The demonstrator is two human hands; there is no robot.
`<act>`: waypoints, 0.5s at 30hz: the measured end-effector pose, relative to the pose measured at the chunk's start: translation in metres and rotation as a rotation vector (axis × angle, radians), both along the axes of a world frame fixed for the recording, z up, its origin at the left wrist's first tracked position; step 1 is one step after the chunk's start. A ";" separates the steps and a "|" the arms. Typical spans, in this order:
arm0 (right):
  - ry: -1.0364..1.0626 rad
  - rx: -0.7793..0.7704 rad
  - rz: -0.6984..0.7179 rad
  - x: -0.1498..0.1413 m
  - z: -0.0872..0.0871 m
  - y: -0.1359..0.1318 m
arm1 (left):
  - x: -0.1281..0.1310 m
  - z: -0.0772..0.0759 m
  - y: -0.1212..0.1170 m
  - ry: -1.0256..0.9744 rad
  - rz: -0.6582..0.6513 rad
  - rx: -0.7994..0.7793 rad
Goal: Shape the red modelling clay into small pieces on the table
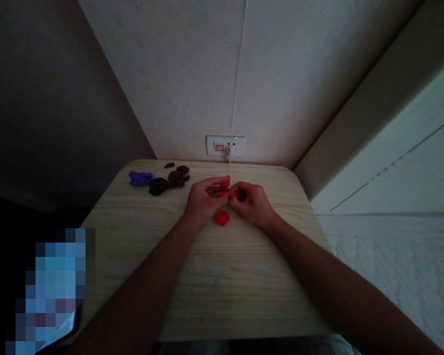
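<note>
Red modelling clay point(225, 183) is between the thumb and fingers of my left hand point(204, 199). A thin red strip of the clay point(224, 194) runs from there toward my right hand point(250, 201), whose fingertips are pinched on its end. Both hands meet just above the table, fingers curled. On the tabletop just below them sits a second lump of red clay point(222, 218), rounded and ridged, touched by neither hand. The exact shape of the clay held is partly hidden by my fingers.
Purple clay point(140, 178), black clay point(158, 186) and brown clay point(178, 177) lie at the back left of the wooden table point(222, 286). A wall socket point(225, 146) with a white plug is behind. A pixelated bright screen point(55, 281) stands at the lower left.
</note>
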State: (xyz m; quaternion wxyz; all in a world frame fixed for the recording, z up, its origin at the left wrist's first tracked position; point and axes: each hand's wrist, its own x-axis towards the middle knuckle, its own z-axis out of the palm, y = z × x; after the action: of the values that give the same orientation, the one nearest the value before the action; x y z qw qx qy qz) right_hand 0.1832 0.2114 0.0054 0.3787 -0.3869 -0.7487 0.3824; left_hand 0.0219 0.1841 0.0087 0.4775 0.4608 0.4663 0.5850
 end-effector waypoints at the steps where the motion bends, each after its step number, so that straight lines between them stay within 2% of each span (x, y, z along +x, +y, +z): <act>1: -0.003 0.008 -0.007 -0.001 0.000 -0.001 | 0.000 0.000 0.000 -0.009 0.001 -0.003; 15: 0.100 0.048 -0.045 -0.005 0.004 -0.005 | 0.001 -0.001 0.004 -0.150 0.058 -0.035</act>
State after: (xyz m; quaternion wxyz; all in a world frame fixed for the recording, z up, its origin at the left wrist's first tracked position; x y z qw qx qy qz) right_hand 0.1787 0.2060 0.0093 0.4335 -0.3750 -0.7287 0.3748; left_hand 0.0227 0.1883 0.0078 0.5017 0.3936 0.4525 0.6234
